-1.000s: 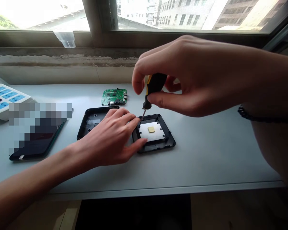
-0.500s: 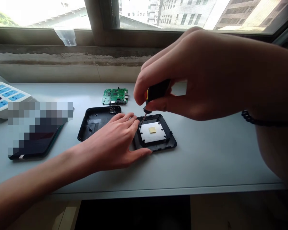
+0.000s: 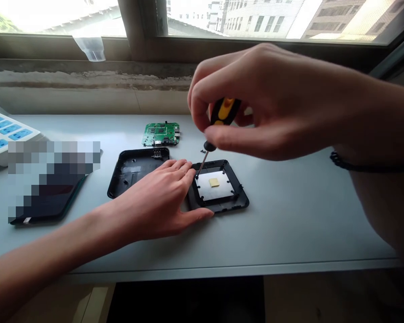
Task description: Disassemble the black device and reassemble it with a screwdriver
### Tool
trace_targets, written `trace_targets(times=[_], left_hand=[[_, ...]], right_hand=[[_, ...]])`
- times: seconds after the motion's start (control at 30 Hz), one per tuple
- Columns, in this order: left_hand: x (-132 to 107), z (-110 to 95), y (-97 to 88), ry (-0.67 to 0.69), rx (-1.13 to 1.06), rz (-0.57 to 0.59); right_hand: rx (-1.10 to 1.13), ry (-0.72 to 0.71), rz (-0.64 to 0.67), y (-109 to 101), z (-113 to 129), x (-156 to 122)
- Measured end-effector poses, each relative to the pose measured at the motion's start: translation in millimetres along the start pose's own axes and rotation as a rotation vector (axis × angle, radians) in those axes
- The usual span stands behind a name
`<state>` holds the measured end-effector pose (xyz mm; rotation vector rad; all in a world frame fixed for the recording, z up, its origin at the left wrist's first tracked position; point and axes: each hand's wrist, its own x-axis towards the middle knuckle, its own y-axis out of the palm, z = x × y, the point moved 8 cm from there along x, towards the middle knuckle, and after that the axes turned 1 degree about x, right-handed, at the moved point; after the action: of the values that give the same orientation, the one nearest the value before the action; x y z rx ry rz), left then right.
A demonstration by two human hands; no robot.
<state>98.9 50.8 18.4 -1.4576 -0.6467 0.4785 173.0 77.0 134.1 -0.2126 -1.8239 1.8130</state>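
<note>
My right hand (image 3: 235, 103) is closed around a black-and-yellow screwdriver (image 3: 225, 111). The thin shaft slants down to the left, its tip at the upper left corner of a silver metal plate (image 3: 208, 190) bearing a small yellowish pad (image 3: 214, 182). That plate sits inside a black plastic case half (image 3: 239, 204). Along the left side of this case half lies my left hand (image 3: 164, 197), gripping it between fingers at the back corner and thumb at the front edge. A second black case half (image 3: 121, 177) is partly hidden behind my left hand.
A green circuit board (image 3: 160, 134) lies behind the case halves. Small dark screws (image 3: 202, 151) rest near the screwdriver shaft. On the left are a dark, partly blurred device (image 3: 50, 197) and a white power strip (image 3: 30, 139) with blue sockets. A window rises behind the white table (image 3: 289, 215).
My right hand has turned about the screwdriver, and the handle's yellow side now shows. The screwdriver tip stays at the same corner. My left hand has hardly moved.
</note>
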Motion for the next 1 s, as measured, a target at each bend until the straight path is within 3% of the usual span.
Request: trace_targets(times=[0.1, 0.33, 0.43, 0.57, 0.83, 1.0], left_hand=[[0.0, 0.1, 1.0, 0.001, 0.007, -0.005], [0.7, -0.8, 0.5, 0.009, -0.003, -0.007], [0.9, -1.1, 0.3, 0.009, -0.003, -0.005], [1.0, -0.9, 0.9, 0.001, 0.000, 0.002], [-1.1, -0.3, 2.4, 0.005, 0.021, -0.011], [-0.4, -0.9, 2.1, 0.010, 0.012, 0.000]], right_hand=[[0.068, -0.043, 0.019, -0.9, -3.4, -1.9], [-0.145, -0.100, -0.063, -4.5, 7.8, 0.0], [-0.218, -0.018, -0.077, -5.4, 7.0, 1.7], [-0.078, 0.101, 0.013, -0.6, -5.2, -1.5], [-0.144, -0.060, -0.023, -4.7, 1.5, -0.9], [-0.085, 0.088, 0.012, -4.6, -10.5, -2.3]])
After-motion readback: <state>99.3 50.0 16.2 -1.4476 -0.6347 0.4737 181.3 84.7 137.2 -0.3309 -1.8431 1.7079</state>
